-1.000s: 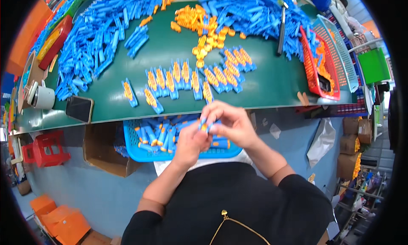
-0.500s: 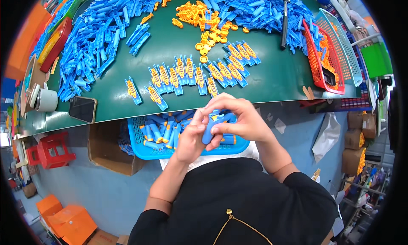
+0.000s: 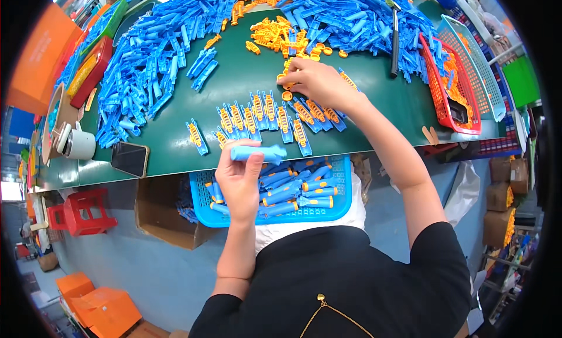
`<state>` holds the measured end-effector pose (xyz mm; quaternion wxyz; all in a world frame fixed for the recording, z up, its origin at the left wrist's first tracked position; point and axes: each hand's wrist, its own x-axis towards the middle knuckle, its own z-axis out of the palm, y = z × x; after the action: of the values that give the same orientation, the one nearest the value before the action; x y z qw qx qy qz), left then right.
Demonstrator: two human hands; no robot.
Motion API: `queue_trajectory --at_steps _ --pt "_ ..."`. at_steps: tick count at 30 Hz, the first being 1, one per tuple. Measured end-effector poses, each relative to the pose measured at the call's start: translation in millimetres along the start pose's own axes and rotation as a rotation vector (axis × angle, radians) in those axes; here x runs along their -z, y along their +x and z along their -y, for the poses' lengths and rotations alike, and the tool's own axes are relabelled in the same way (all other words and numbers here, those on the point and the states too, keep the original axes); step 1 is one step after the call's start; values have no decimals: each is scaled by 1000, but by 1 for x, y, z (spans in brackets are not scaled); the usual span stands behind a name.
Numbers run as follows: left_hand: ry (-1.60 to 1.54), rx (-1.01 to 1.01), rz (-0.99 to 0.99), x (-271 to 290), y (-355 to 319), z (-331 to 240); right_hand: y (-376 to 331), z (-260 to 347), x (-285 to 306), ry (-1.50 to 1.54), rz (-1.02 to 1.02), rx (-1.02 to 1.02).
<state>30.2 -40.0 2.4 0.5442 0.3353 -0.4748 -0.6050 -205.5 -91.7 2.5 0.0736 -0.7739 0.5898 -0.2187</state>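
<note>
My left hand [image 3: 239, 177] grips a light-blue plastic tube-shaped casing [image 3: 256, 154], lying crosswise above the table's front edge. Over the small pile of round orange caps [image 3: 287, 96], my right hand [image 3: 319, 83] has its fingers bent and pinched at one cap; the fingertips partly hide it. Between the hands and the pile stand rows of blue half-casings with orange ladder-like inserts [image 3: 257, 108], some covered by my right forearm. Below the table edge, a blue basket [image 3: 205, 216] holds several blue casings with orange ends [image 3: 281, 194].
Heaps of blue parts [image 3: 146, 68] cover the green table's [image 3: 170, 156] far side, with orange inserts [image 3: 272, 33] between them. A hammer [image 3: 394, 42] lies at right, near a red basket [image 3: 430, 86]. A phone [image 3: 130, 159] and mug [image 3: 80, 144] sit at left.
My hands have parted. My right hand has moved from the casing up to the orange caps, while my left keeps the casing and has shifted a little left.
</note>
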Motion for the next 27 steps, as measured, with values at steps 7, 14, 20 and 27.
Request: queue_trajectory --at_steps 7,14,20,27 --pt "645 -331 159 -5 5 14 7 -2 5 52 21 -18" --pt "694 -407 166 0 4 27 -20 54 30 702 -30 -97" --pt "701 -433 207 2 5 29 -41 87 16 663 26 19" --pt "628 -316 289 4 5 29 -42 94 19 639 57 -6"
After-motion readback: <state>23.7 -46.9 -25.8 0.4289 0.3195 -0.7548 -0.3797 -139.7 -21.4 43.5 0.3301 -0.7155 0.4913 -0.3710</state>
